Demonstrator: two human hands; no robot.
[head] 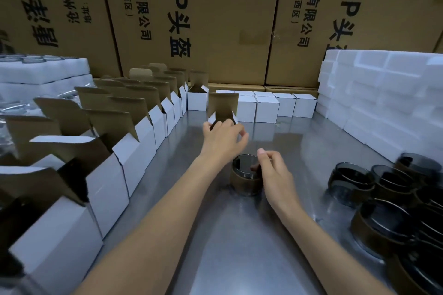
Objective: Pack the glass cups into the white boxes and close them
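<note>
Left hand (224, 137) grips an open white box (223, 109); right hand (273, 167) holds a glass cup (244, 175) just nearer.

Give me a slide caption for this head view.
Left hand grips an open white box; right hand holds a glass cup on the metal table.

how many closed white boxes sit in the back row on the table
5 at least, side by side at the table's far edge. The open box that the left hand grips hides most of the leftmost and may cover more.
</note>
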